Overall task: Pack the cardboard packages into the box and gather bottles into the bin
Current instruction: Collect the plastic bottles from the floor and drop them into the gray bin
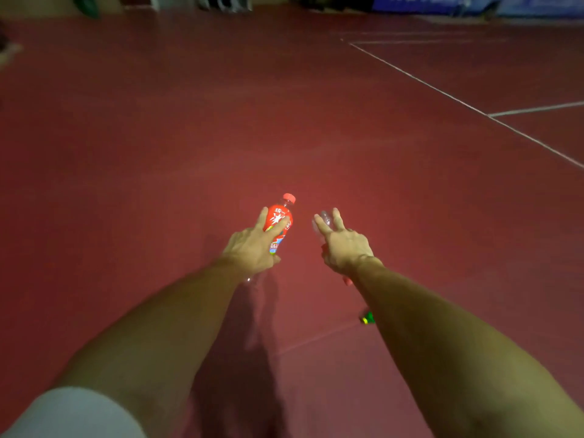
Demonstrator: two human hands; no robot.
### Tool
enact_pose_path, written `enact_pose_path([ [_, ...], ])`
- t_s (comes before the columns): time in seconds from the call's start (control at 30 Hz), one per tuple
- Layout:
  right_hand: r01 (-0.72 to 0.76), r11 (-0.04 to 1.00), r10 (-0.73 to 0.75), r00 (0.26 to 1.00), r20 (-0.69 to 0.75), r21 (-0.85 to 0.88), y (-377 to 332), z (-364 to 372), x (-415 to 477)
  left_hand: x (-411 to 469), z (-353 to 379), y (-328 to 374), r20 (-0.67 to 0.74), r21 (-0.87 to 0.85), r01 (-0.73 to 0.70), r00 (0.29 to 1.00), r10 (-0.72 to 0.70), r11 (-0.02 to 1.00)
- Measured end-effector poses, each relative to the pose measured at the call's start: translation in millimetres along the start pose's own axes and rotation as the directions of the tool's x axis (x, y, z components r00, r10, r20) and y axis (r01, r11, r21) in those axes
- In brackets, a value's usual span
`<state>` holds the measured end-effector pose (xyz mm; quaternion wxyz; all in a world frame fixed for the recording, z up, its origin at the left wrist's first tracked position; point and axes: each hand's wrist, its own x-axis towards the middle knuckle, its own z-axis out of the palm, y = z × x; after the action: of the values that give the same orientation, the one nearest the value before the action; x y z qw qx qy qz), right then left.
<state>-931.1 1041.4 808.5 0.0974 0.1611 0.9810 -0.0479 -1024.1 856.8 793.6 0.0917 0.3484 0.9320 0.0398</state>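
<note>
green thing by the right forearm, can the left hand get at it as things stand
Probably not: the left hand is full, gripping the red bottle, and the green thing sits mostly hidden behind the right forearm, which crosses the way.

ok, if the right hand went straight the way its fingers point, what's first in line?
Nothing stands there: past the right hand and the clear bottle it holds, only bare red floor shows. Depth is unclear.
</note>
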Motion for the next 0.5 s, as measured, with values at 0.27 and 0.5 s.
enact_pose_path([
  [0.27,0.391,0.918,-0.394,0.919,-0.030,-0.059,-189.6,-34.0,34.0,-95.2,-44.0,-143.8,-0.083,-0.037,0.292,0.952,-0.294,0.956],
  [0.5,0.632,0.772,-0.633,0.774,0.015,-0.064,-395.2,-26.3,42.1,-216.3,-54.8,-313.5,-0.093,-0.087,0.567,0.814,-0.574,0.819],
])
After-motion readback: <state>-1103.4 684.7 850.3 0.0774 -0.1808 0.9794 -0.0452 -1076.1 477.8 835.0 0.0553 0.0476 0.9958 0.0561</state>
